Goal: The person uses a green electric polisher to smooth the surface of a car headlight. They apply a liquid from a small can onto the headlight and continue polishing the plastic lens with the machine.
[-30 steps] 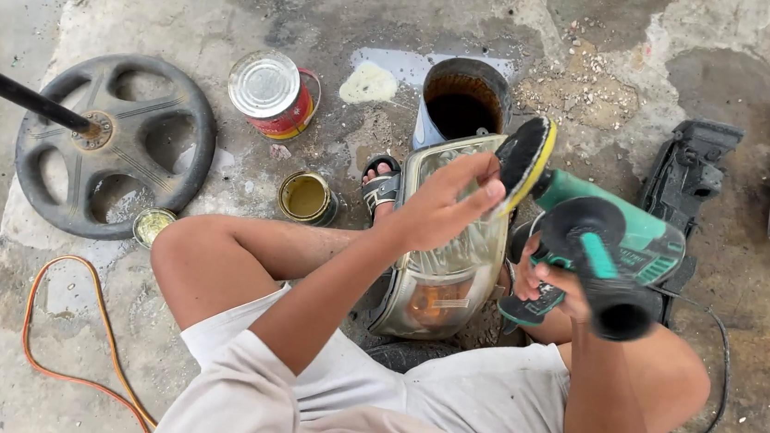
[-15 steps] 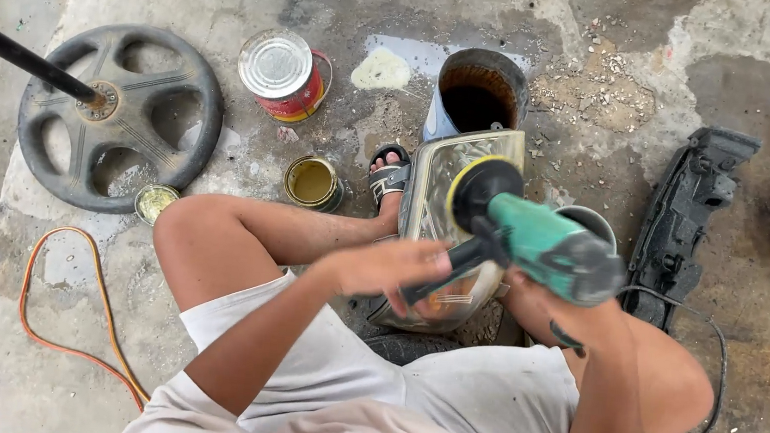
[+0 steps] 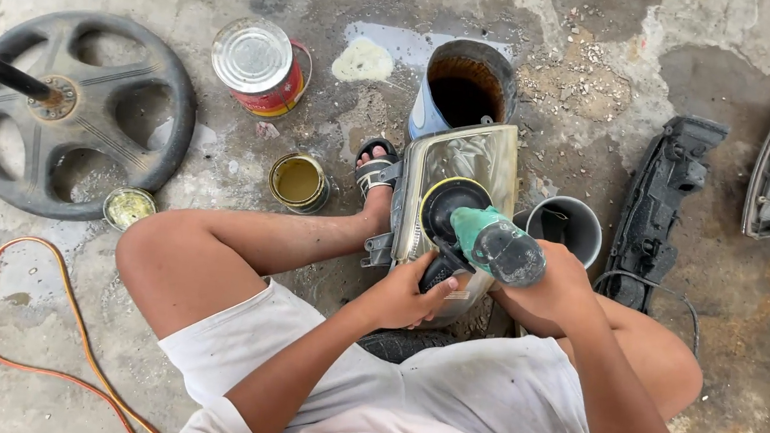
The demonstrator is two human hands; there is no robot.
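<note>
A clear car headlight lens stands between my knees on the concrete floor. A green power polisher rests pad-down on its face, the round black and yellow pad against the lens. My left hand grips the black side handle of the polisher. My right hand holds the green body from behind. My left foot in a sandal touches the lens's left edge.
An upright bucket with dark inside, a closed red tin, an open tin of yellowish paste, its lid, a grey cup, a black plastic car part, a wheel-shaped base with a pole, an orange cable.
The polisher swung from being held up at the right down onto the lens. My left hand left the lens top and took the side handle.
</note>
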